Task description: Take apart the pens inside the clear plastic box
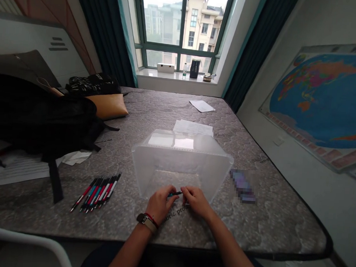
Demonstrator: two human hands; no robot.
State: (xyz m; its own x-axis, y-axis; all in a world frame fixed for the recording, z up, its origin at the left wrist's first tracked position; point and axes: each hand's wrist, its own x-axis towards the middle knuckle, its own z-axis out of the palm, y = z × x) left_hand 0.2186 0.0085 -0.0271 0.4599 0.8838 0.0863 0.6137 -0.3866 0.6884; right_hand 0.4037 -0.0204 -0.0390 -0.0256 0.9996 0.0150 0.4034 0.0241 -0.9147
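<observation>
Both my hands meet at the near edge of a clear plastic box (180, 160) that stands on a grey quilted mattress (269, 221). My left hand (160, 202), with a watch on its wrist, is closed on a dark pen (174, 194). My right hand (195, 200) is closed on the other end of the same pen. A row of several pens (97, 192) with red, black and teal barrels lies to the left of the box.
A black backpack (35, 119) and an orange cushion (108, 105) lie at the left. Sheets of paper (193, 127) lie behind the box, another paper (202, 106) farther back. A blurred flat item (243, 186) sits right of the box. A world map (326, 99) hangs on the right wall.
</observation>
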